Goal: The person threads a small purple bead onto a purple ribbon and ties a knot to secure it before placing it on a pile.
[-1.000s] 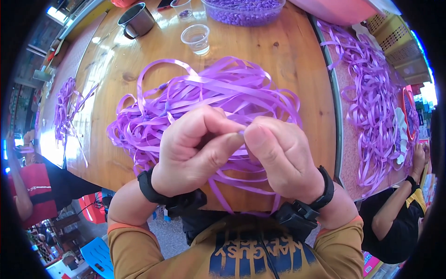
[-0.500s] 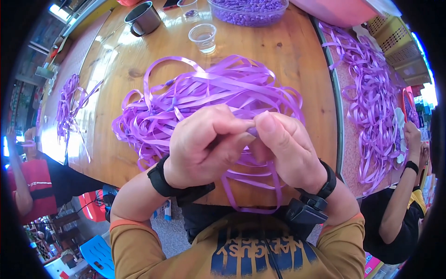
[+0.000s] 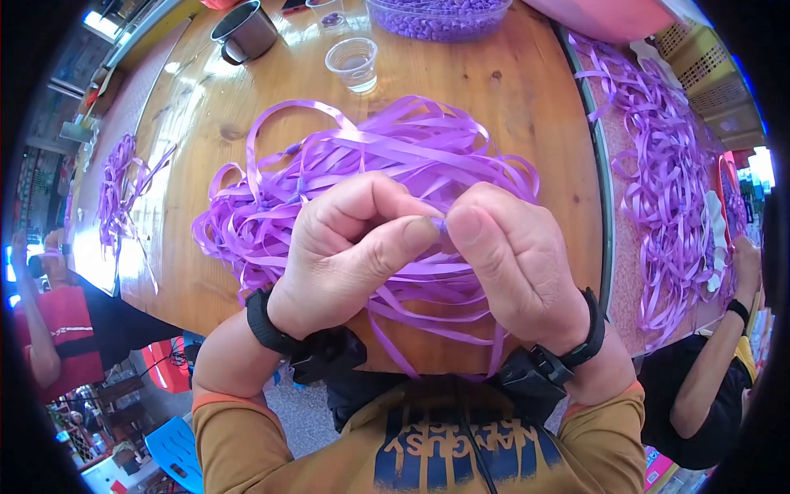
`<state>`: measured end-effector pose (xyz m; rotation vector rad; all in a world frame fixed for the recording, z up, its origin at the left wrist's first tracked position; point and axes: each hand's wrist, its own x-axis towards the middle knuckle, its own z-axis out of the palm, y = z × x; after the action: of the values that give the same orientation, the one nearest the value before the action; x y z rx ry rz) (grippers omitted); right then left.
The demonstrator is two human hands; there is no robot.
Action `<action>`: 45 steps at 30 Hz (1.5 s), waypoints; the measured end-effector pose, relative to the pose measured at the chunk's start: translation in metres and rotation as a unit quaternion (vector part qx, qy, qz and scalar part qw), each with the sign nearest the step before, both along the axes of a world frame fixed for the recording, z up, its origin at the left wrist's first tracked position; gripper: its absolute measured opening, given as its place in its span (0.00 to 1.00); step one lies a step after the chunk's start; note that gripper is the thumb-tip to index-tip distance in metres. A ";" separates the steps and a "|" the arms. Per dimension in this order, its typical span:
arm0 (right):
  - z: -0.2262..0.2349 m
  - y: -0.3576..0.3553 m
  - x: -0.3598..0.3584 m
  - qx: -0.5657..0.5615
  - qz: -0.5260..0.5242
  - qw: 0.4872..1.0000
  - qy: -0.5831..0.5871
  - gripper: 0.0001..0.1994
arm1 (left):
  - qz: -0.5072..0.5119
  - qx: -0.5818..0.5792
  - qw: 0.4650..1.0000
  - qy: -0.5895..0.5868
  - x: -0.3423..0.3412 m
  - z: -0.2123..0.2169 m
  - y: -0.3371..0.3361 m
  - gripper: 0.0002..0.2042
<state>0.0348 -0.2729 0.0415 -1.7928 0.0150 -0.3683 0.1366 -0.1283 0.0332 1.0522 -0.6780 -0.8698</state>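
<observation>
A big heap of shiny purple ribbon loops (image 3: 403, 140) lies on the wooden table, with small darker purple pieces on some strands. Over its near side, my left hand (image 3: 350, 255) and my right hand (image 3: 518, 267) meet, thumbs and fingertips pinched together. Between the fingertips shows a bit of a small purple piece (image 3: 441, 223), apparently on a ribbon; the fingers hide most of it. A ribbon loop hangs below my hands towards the table's near edge.
Beyond the heap stand a clear plastic cup (image 3: 352, 66), a dark metal mug (image 3: 244, 33) and a clear tub (image 3: 440, 25) of small purple pieces. More ribbon (image 3: 658, 198) covers the pink surface at right; another bundle (image 3: 122, 185) lies left. People sit on both sides.
My hands have shifted slightly left, and my left thumb has straightened along the small purple piece. The hanging ribbon loop has spread wider. Both hands keep their pinch.
</observation>
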 end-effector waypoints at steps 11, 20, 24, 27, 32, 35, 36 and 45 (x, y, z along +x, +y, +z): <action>0.002 0.017 -0.007 0.044 -0.021 0.998 -0.040 0.13 | 0.117 -0.028 0.919 -0.376 -0.007 -0.007 0.001 0.07; 0.002 0.027 -0.014 0.144 -0.016 0.989 -0.031 0.11 | 0.171 -0.135 0.794 -0.568 -0.006 -0.006 -0.002 0.12; 0.004 0.028 -0.016 0.175 0.000 0.985 -0.008 0.12 | 0.209 -0.161 0.754 -0.602 -0.008 -0.008 -0.003 0.13; 0.007 0.027 -0.016 0.271 0.002 0.961 0.050 0.13 | 0.204 -0.146 0.758 -0.603 -0.007 -0.006 -0.005 0.13; 0.015 0.022 -0.012 0.268 0.004 0.961 0.071 0.18 | 0.082 -0.063 0.958 -0.266 -0.015 0.002 0.003 0.06; 0.015 0.019 -0.011 0.276 0.012 0.958 0.080 0.19 | 0.017 -0.088 0.996 -0.030 -0.012 -0.003 0.006 0.06; 0.014 0.020 -0.011 0.275 0.012 0.958 0.081 0.19 | 0.009 -0.090 0.996 0.005 -0.012 -0.001 0.006 0.06; 0.012 0.019 -0.011 0.263 0.002 0.960 0.096 0.21 | 0.071 -0.022 0.997 0.024 -0.015 0.004 -0.001 0.07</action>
<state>0.0240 -0.2538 0.0539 -1.2933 0.2268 -0.1632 0.1215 -0.1296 0.0371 1.0245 -0.5721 -0.7529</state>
